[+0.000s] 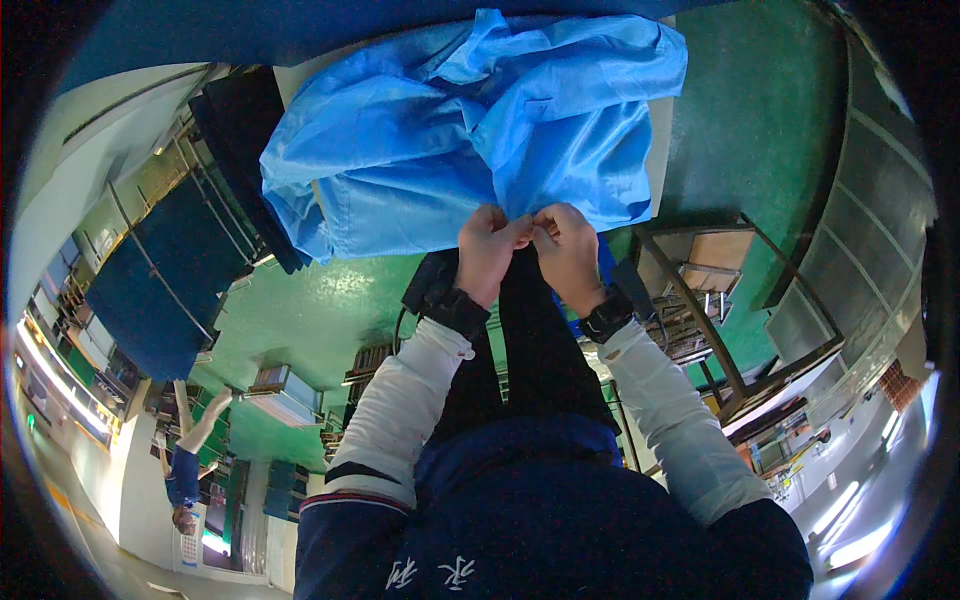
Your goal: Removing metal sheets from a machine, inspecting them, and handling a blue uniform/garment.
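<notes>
A glossy bright blue cloth, loosely folded like a garment, lies heaped in front of me, with deep creases and a raised fold at its far side. At its near edge my left hand and my right hand come together, fingertips almost touching. Both hands are closed in a pinch, thumbs against bent fingers. Whatever sits between the fingertips is too small or too hidden to make out. Dark bands circle both wrists, below white sleeves.
A pale board edge shows under the cloth's right side. Dark blue cloth hangs over a rack on the left. A metal-framed stand with stools is at right. Another person walks far off at lower left, over green floor.
</notes>
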Demonstrator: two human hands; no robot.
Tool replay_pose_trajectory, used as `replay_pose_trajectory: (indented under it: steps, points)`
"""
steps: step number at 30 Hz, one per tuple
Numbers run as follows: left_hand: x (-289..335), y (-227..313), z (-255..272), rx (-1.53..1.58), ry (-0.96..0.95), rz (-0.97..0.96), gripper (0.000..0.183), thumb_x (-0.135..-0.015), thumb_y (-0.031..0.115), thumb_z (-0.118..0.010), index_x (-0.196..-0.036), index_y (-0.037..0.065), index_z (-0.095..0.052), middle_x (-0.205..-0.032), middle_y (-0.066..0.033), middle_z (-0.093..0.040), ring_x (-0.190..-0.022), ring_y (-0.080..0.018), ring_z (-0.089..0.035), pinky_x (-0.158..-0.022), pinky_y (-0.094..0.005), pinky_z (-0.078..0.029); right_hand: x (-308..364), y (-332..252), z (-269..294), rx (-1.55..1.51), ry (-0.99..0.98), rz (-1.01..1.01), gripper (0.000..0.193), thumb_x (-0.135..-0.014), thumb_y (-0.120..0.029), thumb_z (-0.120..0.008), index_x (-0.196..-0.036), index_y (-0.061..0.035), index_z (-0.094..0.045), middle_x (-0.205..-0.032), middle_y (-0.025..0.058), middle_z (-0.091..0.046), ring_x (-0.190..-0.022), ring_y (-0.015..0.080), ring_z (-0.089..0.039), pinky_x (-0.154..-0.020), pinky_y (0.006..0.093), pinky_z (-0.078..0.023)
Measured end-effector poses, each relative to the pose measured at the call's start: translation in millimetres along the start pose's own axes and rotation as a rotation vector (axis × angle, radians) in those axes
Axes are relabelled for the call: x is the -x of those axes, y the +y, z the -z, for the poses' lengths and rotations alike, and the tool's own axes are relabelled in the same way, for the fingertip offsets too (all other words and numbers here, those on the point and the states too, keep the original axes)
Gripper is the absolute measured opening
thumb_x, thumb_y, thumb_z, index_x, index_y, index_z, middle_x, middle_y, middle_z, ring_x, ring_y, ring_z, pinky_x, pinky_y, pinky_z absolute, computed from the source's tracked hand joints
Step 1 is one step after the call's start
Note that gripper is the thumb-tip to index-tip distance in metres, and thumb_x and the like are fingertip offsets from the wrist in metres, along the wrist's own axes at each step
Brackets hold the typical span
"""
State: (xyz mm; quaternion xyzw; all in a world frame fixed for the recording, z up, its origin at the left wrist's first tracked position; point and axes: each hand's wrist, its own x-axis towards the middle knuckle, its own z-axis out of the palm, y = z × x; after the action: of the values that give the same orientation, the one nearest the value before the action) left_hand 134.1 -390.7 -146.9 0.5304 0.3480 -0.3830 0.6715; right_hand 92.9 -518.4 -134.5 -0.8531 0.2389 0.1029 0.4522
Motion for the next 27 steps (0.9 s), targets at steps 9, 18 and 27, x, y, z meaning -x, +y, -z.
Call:
replay_pose_trajectory:
  steps: [9, 18, 27]
  points:
    - [-6, 5, 4, 0.069, -0.078, 0.071, 0.011, -0.091, 0.002, -0.061, -0.101, -0.002, -0.058, -0.093, -0.0102, -0.066, -0.080, -0.0184, -0.068, -0.072, -0.0313, -0.058, -2, -11, 6, -0.247, -0.003, -0.122, 0.011, -0.080, -0.001, -0.071, -0.085, 0.0000, -0.061, -0.080, 0.0116, -0.064, -0.070, 0.0245, -0.064, -0.063, 0.0347, -0.051]
    - [-12, -7, 6, -0.802, 0.057, -0.507, 0.016, -0.083, 0.008, -0.070, -0.087, 0.000, -0.057, -0.069, -0.0070, -0.061, -0.060, -0.0193, -0.059, -0.055, -0.0332, -0.045, -16, -3, 4, -0.987, -0.167, -0.758, 0.014, -0.087, -0.015, -0.073, -0.086, -0.0032, -0.065, -0.080, 0.0034, -0.067, -0.067, 0.0133, -0.062, -0.061, 0.0266, -0.049]
    - [-8, 3, 2, -0.712, -0.007, -0.388, 0.026, -0.079, 0.010, -0.072, -0.080, 0.001, -0.048, -0.069, -0.0144, -0.057, -0.064, -0.0292, -0.060, -0.059, -0.0387, -0.046, -26, 4, 14, -0.742, -0.290, -0.785, 0.020, -0.087, -0.020, -0.073, -0.088, -0.0035, -0.062, -0.076, 0.0022, -0.061, -0.065, 0.0105, -0.057, -0.059, 0.0250, -0.045]
